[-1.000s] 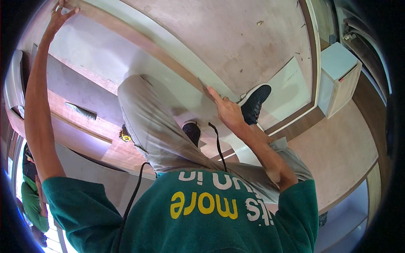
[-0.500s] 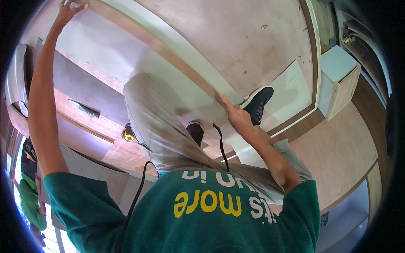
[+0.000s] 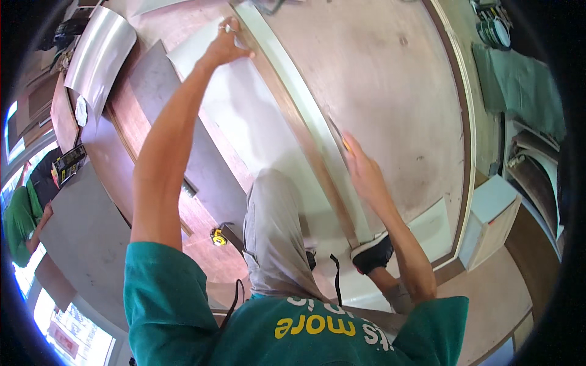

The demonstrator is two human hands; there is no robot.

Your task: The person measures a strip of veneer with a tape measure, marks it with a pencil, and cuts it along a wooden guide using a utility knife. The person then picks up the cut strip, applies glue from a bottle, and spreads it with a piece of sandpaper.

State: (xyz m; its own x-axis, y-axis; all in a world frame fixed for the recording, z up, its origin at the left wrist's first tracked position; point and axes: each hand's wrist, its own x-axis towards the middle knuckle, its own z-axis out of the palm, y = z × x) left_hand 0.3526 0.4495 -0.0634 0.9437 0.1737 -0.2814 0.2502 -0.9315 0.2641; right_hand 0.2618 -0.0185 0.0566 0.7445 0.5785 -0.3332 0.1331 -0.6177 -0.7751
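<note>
Ideally, the left hand (image 3: 224,47), fingers spread, bears evenly on the far end of the wooden strip (image 3: 303,134) atop the white sheet (image 3: 244,88); right of the strip, the right hand (image 3: 367,174) grips a slim orange-handled tool (image 3: 346,144).

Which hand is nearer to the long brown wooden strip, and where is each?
Left. The left hand touches the strip near its far end; the right hand, holding a slim tool, is apart, right of the strip.
</note>
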